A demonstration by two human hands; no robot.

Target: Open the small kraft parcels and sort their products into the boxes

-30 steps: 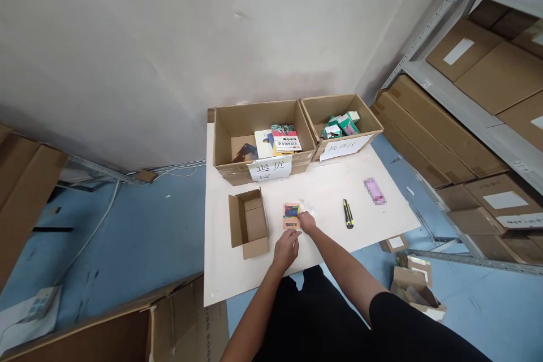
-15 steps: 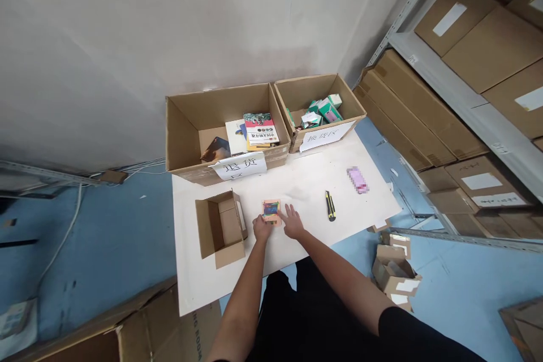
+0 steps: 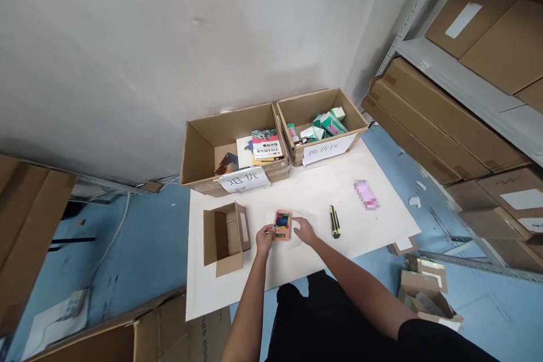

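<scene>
A small flat orange box [image 3: 283, 232] with a dark, multicoloured picture on its face is at the middle of the white table. My left hand [image 3: 264, 239] is closed at its lower left edge, the fingertips gripping that side. Just off the right side of the box, my right hand [image 3: 304, 232] holds nothing, its fingers apart and bent towards it. To the left of my left hand stands an open cardboard box [image 3: 242, 228] with its flaps spread. A black and yellow utility knife [image 3: 335, 222] lies to the right of my right hand.
Along the back of the table [image 3: 201, 297] sit two labelled cartons: one carton [image 3: 203, 182] with books, another carton [image 3: 354, 124] with small green and white boxes. A blurred pink item [image 3: 366, 195] lies at right. Shelves [image 3: 479, 73] with cartons rise beyond.
The small orange box has turned so that its long side points away from me. My right hand has drawn slightly off its right edge. The whole view has shifted.
</scene>
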